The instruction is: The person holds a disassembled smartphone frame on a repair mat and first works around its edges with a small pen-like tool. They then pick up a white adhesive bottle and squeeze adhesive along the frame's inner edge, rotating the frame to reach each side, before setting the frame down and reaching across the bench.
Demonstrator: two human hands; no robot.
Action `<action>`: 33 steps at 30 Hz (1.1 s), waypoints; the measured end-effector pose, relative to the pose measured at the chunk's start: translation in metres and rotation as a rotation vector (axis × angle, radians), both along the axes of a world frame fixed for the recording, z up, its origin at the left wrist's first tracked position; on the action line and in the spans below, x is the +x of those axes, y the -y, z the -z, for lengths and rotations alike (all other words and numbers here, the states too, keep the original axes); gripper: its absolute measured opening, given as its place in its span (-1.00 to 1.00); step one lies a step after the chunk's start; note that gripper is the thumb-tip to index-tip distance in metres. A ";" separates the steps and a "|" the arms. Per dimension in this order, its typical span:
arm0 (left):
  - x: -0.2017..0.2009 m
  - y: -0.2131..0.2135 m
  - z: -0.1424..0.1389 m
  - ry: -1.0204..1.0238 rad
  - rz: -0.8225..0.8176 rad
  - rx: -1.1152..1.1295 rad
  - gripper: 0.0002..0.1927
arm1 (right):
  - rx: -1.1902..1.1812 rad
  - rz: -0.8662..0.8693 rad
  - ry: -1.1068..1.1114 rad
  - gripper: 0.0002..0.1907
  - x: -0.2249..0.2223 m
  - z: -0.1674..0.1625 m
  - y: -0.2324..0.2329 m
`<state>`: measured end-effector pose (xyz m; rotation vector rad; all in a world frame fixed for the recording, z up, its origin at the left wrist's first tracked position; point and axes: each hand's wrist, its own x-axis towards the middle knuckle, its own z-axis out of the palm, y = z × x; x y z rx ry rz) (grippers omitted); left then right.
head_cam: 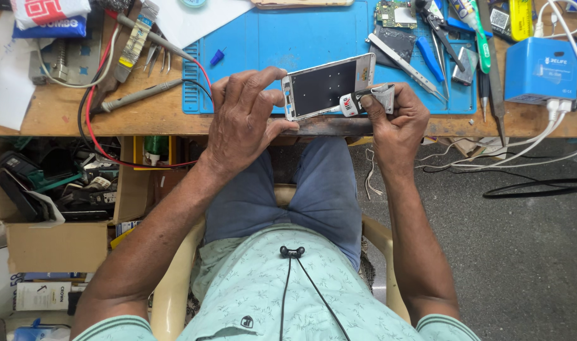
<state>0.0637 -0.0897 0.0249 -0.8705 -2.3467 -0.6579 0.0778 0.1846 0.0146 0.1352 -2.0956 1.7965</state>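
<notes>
Cluttered workbench (pixel 61 120) with a blue mat (pixel 301 38): the left hand (pixel 244 120) grips the phone frame (pixel 329 85), long axis toward 2 o'clock; the right hand (pixel 396 123) pinches a glue tube (pixel 364 100) at its lower edge.

Your left hand (pixel 244 123) hides the phone frame's (pixel 329 85) left end; glue tube (pixel 364 101) tip too small to tell; desk (pixel 61 117) cut off at top.

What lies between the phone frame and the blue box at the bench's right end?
In the head view, between the phone frame and blue box lie tweezers, a blue pry tool and other small tools on the blue mat.
</notes>
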 end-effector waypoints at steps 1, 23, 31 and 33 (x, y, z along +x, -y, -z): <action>0.000 0.000 0.000 -0.003 0.000 0.002 -0.41 | 0.007 0.005 0.005 -0.86 0.000 0.000 0.000; 0.002 0.001 -0.002 0.010 0.001 -0.002 -0.40 | 0.061 0.045 0.010 -0.81 -0.004 0.002 -0.007; 0.002 0.001 -0.004 0.014 -0.005 0.002 -0.41 | 0.087 0.061 0.014 -0.81 -0.004 0.002 -0.008; 0.002 0.000 -0.004 -0.001 -0.004 0.005 -0.41 | 0.068 0.066 0.020 -0.80 -0.004 0.001 -0.008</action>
